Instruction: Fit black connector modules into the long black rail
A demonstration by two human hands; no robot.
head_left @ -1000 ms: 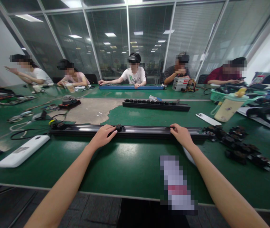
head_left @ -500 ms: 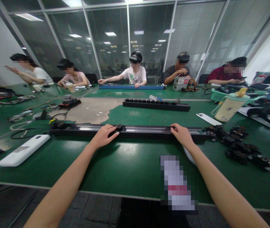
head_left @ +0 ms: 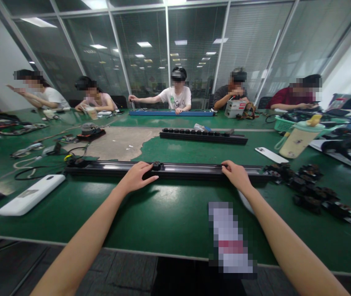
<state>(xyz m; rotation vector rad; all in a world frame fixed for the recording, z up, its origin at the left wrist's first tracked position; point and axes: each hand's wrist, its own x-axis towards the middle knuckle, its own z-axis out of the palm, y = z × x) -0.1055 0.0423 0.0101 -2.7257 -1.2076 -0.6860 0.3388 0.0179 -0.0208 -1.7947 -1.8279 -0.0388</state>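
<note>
A long black rail (head_left: 190,169) with a shiny channel lies across the green table in front of me. My left hand (head_left: 136,176) is at its middle, the fingertips against a small black block (head_left: 156,165) seated in the channel. The thumb is spread away from the fingers, in front of the rail. Farther right, my right hand (head_left: 234,173) grips the rail's edge between thumb and fingers. Another black part (head_left: 81,163) sits at the rail's left end. Several loose black blocks (head_left: 314,189) are heaped beyond the right end.
Behind stands a second black rail (head_left: 203,137) carrying a row of blocks. A white power bank-like case (head_left: 31,195) lies left, a phone (head_left: 270,155) and a tumbler (head_left: 300,139) right. A blurred-out phone-shaped object (head_left: 231,238) is near the front edge. Several people sit opposite.
My left thumb has moved away from the block, and the block has shifted slightly right along the rail. My right hand has stayed put. The co-worker opposite has raised one hand a little.
</note>
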